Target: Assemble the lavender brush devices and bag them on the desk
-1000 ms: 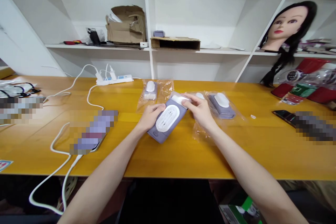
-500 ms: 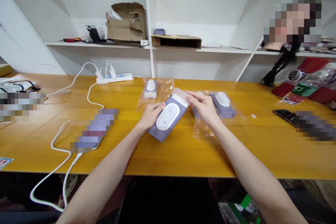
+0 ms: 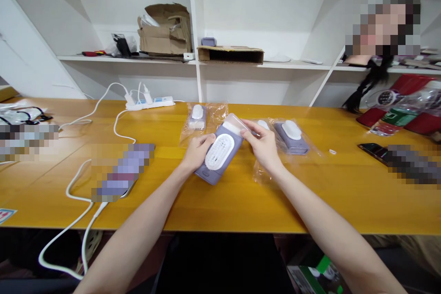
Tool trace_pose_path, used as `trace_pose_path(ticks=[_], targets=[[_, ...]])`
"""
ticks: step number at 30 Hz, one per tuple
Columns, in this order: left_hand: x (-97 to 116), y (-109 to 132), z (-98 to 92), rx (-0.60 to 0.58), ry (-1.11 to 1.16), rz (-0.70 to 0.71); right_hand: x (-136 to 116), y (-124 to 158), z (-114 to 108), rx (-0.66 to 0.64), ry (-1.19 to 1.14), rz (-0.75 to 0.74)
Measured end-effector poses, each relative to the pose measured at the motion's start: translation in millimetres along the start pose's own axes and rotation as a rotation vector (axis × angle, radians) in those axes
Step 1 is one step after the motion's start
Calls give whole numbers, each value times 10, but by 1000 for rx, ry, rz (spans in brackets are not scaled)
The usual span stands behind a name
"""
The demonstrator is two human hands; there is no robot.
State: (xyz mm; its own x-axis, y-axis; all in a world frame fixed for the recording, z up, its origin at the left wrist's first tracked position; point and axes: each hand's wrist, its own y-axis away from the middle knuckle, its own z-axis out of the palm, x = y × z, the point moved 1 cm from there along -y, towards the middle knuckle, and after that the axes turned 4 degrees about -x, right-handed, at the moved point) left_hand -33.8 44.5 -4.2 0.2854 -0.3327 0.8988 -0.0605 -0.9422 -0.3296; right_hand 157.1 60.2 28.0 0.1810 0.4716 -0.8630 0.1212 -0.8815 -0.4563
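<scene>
Yellow-brown wooden bench, viewed from its near edge. White cable droops over that edge on the left, plug end meeting a flat lilac-toned slab, surface pixelated. Centre, about mid-bench: grey-purple box-shaped device with white oval panel, tilted, far end angled right. Whether it touches the wood, cannot tell. Left hand wrapped round its left side, thumb over upper face. Right hand nearly closed, thumb and fingers pinching the clear plastic cover at the device's far end. Crumpled transparent film lies around and beneath the right wrist. Right of it, second grey-purple device, white oval pad up; in or on the film, cannot tell. Farther right, small white scrap. Toward the back edge, left of centre: third grey-purple device amid clear wrapping. Close to the back edge, white power strip, plugs in. Behind, white shelving: torn brown cardboard box, then flat open-ended carton.
</scene>
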Motion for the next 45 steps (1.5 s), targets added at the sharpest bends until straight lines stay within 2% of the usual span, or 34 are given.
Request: trace_pose_path(ticks=[5,10,20,25,30,37,45], targets=[[-9,-2,-7,6,-31,24,6,-3,-2,-70,-23,-33],[-27,-4,4,21,-98,41,8,5,1,-6,-15,-10],[18,24,-3,27,-191,57,-50,14,-14,-5,-11,19],[14,33,-8,41,-199,75,-93,20,-51,-123,35,-20],[17,41,-8,43,-167,68,-72,-16,-101,-175,31,-82],[1,45,5,39,-85,44,-32,-40,-107,-251,73,-74],[-122,-48,-9,58,236,-105,68,-65,-46,-385,63,-55]])
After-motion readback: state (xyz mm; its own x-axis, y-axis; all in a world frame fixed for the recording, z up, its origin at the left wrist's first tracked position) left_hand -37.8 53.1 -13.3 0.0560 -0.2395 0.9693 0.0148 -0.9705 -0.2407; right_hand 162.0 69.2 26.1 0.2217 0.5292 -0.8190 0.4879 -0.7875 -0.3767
